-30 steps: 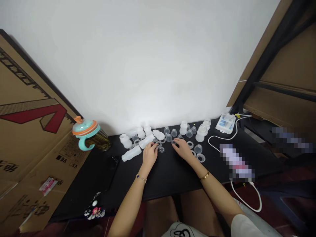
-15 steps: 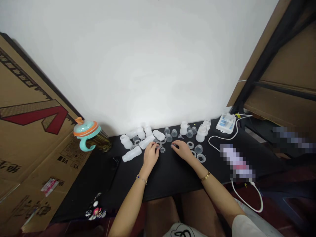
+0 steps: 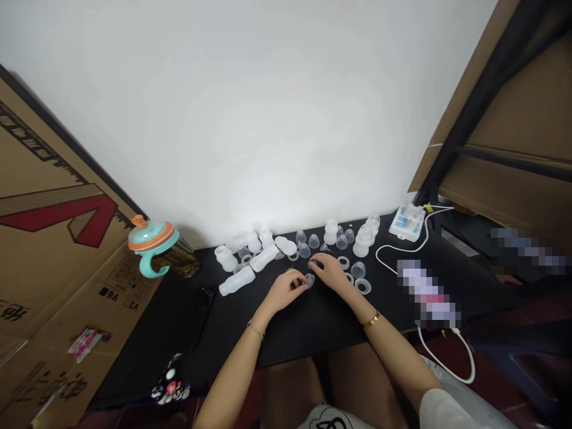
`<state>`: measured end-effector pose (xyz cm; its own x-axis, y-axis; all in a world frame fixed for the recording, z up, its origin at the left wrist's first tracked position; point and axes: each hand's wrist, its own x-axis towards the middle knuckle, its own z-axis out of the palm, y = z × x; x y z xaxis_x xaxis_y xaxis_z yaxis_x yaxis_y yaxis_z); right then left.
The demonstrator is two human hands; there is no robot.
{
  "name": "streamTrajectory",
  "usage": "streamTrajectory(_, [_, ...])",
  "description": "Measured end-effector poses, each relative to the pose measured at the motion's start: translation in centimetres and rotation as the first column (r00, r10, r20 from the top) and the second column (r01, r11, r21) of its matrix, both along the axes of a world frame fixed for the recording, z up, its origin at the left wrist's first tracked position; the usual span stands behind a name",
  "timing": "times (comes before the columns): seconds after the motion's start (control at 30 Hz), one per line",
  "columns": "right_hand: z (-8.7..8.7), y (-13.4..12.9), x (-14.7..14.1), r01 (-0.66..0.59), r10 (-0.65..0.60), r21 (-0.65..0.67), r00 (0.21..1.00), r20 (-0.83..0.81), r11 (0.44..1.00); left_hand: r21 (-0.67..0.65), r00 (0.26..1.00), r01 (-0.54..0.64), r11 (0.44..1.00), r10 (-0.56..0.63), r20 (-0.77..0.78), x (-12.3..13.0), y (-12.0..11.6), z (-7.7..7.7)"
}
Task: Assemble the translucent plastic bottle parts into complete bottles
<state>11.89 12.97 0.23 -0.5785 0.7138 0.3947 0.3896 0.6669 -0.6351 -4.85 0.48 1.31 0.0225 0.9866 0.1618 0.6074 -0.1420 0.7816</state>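
Note:
My left hand (image 3: 286,290) is closed, pinching a translucent bottle ring (image 3: 310,280) between thumb and fingertips just above the black table. Close beside it, the fingers of my right hand (image 3: 329,270) are closed around a small clear piece (image 3: 310,264), mostly hidden by them. Behind my hands stand several clear dome caps (image 3: 304,250). White baby bottles (image 3: 264,257) lie and stand to the left, and another assembled-looking bottle (image 3: 363,241) stands to the right. More translucent rings (image 3: 363,286) lie right of my right hand, near an upturned dome cap (image 3: 358,270).
A pitcher-like cup with a turquoise handle (image 3: 154,247) stands at the left by a large cardboard box (image 3: 49,238). At the right are a white plastic case (image 3: 407,221), a white cable (image 3: 469,357) and a blurred-out item (image 3: 426,292). A white wall (image 3: 277,119) rises behind.
My left hand has moved right and toward me, bringing a ring away from the group of rings near the bottles. My right hand stays in nearly the same place with its small piece.

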Motion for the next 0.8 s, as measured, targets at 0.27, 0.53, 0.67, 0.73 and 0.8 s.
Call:
streamTrajectory(0.27, [-0.2, 0.0, 0.1, -0.003, 0.003, 0.006, 1.000, -0.008, 1.000, 0.087, 0.964, -0.265, 0.960, 0.266, -0.003, -1.5, 0.5, -0.6])
streamTrajectory(0.53, [0.3, -0.1, 0.2, 0.056, -0.057, -0.022, 0.997, -0.046, 0.998, 0.195, 0.899, -0.415, 0.889, 0.434, -0.065, -1.8, 0.3, -0.4])
streamTrajectory(0.67, [-0.1, 0.1, 0.3, 0.099, -0.101, -0.054, 0.994, -0.038, 0.994, 0.276, 0.885, -0.414, 0.868, 0.455, -0.103, -1.4, -0.1, 0.2])
streamTrajectory(0.73, [-0.6, 0.2, 0.2, 0.114, -0.114, -0.056, 0.993, 0.000, 0.992, 0.289, 0.913, -0.352, 0.890, 0.395, -0.106, -1.1, -0.3, 0.4])
streamTrajectory(0.8, [-1.0, 0.2, 0.1, 0.122, -0.120, -0.037, 0.992, 0.048, 0.992, 0.284, 0.934, -0.284, 0.916, 0.331, -0.133, -0.7, -0.4, 0.5])
